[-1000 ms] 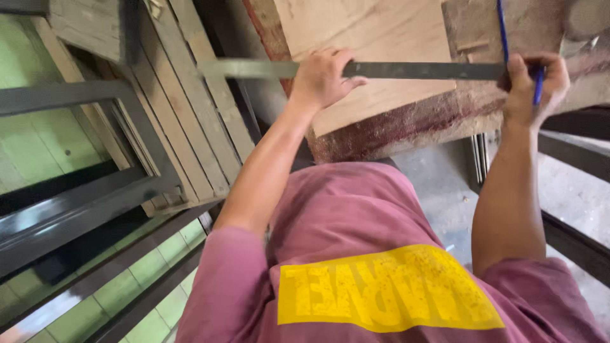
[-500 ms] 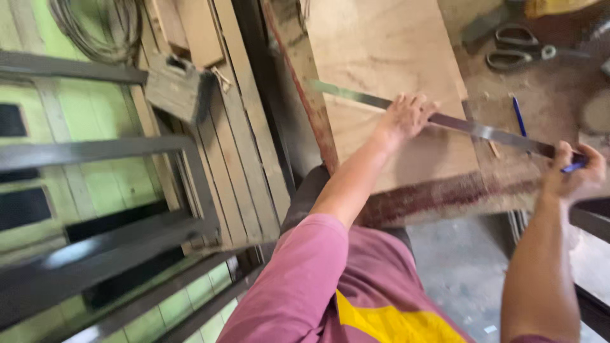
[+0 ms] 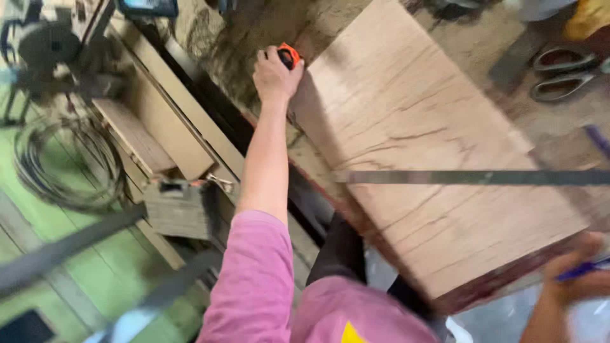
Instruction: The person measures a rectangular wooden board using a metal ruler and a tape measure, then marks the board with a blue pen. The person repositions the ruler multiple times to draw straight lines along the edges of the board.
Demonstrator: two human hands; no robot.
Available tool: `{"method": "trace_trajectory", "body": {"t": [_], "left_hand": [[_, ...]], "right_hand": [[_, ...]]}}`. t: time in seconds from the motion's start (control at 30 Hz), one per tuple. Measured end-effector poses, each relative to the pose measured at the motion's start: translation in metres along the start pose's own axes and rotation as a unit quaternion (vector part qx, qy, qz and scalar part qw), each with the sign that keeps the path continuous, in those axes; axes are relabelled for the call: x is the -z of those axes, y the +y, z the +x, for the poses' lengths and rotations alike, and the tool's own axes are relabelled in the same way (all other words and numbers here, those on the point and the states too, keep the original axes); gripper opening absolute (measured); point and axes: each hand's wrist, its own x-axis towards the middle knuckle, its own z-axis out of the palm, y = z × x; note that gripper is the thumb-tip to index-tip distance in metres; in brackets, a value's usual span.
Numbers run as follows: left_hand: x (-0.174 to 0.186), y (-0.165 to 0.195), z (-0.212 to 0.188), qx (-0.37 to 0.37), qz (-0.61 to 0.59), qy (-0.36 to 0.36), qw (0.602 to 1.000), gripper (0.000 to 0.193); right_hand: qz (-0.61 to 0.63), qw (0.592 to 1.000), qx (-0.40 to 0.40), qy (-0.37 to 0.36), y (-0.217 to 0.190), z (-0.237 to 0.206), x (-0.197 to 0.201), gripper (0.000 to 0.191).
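Left hand (image 3: 274,76) stretched far out, fingers clenched round a small orange-and-black tape measure (image 3: 289,56) at the far left corner of the pale wooden board w/ dark grain lines (image 3: 432,171). Right hand (image 3: 575,279) near, at the right edge, blurred, closed on a blue pen (image 3: 579,272). The long flat grey metal ruler (image 3: 476,177) lies across the board, no hand on it.

Risks, as I read it: ruler's loose, so a knock from either arm could skew it or slide it off the right side. Left arm is at full reach, grip on the tape measure looks partial, so it could slip and drop btwn board and the stacked timber planks (image 3: 159,127) at left. Pen hand sits close to the board's near edge, could bump it.

Vs half a sec ago: left hand was pressing on the ruler mid-board, now it's off it and up at the far corner on the tape measure. Right hand was at the ruler's right end w/ pen, now it's lower and nearer. View has swung hard, lots of blur.
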Motion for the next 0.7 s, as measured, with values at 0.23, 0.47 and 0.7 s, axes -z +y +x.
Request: {"method": "trace_trajectory", "body": {"t": [0.23,0.47,0.7], "left_hand": [[0.042,0.006,-0.146,-0.135,-0.567,-0.043,0.811,0.024],[-0.028,-0.038,-0.245,0.160,-0.567,-0.053,0.806,0.010],[-0.062,-0.040,-0.230,-0.116,-0.363,0.122,0.916,0.030]], "right_hand": [[0.350,0.899,0.036,-0.260,-0.254,-0.112,-0.041,0.055],[0.298,0.870,0.077,-0.385,-0.324,-0.110,-0.118,0.056],[-0.121,0.858,0.354,-0.351,-0.297,-0.133,-0.192,0.042]]}}
